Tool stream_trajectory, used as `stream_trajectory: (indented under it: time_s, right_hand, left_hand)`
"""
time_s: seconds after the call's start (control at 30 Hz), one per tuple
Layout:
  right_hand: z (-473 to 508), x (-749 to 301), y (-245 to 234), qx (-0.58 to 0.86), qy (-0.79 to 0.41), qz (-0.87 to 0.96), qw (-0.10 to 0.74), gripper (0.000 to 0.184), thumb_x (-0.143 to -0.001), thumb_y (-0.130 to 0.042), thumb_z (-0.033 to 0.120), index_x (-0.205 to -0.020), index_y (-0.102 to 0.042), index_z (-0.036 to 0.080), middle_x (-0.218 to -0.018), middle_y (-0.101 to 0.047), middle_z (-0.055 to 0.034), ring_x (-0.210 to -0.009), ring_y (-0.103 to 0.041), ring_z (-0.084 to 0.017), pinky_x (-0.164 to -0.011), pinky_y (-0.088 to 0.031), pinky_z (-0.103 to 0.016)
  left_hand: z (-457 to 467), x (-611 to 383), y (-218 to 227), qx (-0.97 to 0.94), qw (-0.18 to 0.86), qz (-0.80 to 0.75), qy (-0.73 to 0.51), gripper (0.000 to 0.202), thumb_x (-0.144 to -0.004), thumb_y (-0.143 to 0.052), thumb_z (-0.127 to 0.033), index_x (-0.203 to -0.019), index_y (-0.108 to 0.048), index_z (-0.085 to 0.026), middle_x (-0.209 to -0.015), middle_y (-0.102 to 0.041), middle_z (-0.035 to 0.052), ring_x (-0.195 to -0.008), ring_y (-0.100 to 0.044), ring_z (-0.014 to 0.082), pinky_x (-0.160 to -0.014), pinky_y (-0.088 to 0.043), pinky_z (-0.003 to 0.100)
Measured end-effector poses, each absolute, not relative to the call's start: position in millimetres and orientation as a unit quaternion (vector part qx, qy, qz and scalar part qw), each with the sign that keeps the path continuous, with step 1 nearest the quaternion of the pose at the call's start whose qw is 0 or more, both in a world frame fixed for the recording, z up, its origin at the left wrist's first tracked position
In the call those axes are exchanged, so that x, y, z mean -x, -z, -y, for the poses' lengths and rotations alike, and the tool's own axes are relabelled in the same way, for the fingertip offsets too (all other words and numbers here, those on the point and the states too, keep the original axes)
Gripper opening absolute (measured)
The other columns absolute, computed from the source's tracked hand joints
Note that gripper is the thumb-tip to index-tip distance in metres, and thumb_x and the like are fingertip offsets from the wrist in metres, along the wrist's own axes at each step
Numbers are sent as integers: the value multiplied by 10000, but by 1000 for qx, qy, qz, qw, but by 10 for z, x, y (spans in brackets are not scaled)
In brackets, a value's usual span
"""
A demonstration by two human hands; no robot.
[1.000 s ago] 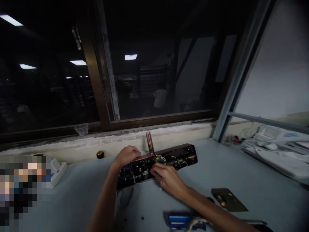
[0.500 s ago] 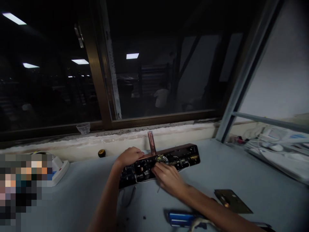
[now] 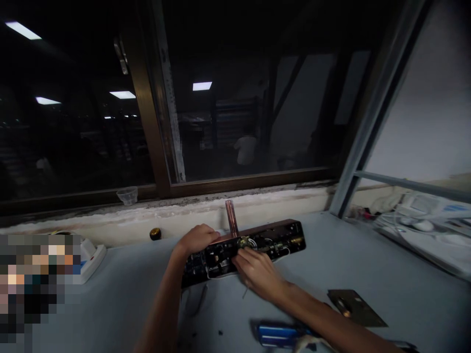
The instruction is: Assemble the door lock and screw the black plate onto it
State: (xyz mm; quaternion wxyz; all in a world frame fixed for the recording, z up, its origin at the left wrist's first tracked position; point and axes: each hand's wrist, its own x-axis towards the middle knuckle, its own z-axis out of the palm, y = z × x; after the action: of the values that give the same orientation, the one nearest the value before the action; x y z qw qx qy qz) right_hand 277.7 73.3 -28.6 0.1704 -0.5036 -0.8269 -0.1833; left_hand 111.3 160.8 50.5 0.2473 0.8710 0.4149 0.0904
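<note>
A long dark door-lock body (image 3: 279,238) lies open side towards me on the grey table (image 3: 386,274), its inner parts and wires showing. A copper-coloured handle (image 3: 230,218) sticks up from its far edge. My left hand (image 3: 196,239) is closed over the top edge of the lock body, left of the handle. My right hand (image 3: 255,272) rests at the lock's front, fingers curled and pinched at the parts just below the handle. What the fingertips hold is too small to make out.
A dark metal plate (image 3: 356,307) lies on the table at right, a blue object (image 3: 279,334) near the front edge. A white device (image 3: 91,260) sits at left, a small round cap (image 3: 155,233) and a clear cup (image 3: 127,195) by the window sill. Cables and white items crowd the right.
My right hand's fingers have shifted slightly at the lock's middle. The left hand keeps its grip. The view has shifted a little.
</note>
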Motion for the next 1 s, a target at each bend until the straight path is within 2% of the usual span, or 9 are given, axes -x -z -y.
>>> stream_trajectory:
  time_s: [0.43, 0.8, 1.0]
  right_hand:
    - [-751, -2768, 211, 507, 157, 832, 162, 176, -804, -432, 134, -695, -569, 159, -743, -592, -42, -714, -519, -158, -567, -299, -266]
    - [-742, -2746, 148, 541, 130, 824, 108, 188, -823, -401, 138, -751, -573, 162, -791, -606, -51, -744, -548, -161, -579, -320, -262]
    - [-722, -2709, 74, 513, 138, 844, 76, 137, -759, -473, 91, -793, -595, 144, -808, -618, -77, -756, -558, -190, -557, -330, -273]
  left_hand:
    - [-1602, -1113, -517, -873, 244, -412, -91, 372, -745, -323, -373, -547, -536, -141, -550, -470, -7, -592, -427, 122, -544, -309, 217]
    - [-1596, -1118, -525, -875, 239, -412, -87, 373, -753, -329, -360, -559, -558, -138, -563, -512, 3, -613, -448, 128, -551, -327, 208]
    - [-1610, -1118, -510, -875, 233, -414, -89, 355, -753, -333, -342, -535, -533, -145, -554, -494, -1, -598, -438, 122, -543, -315, 209]
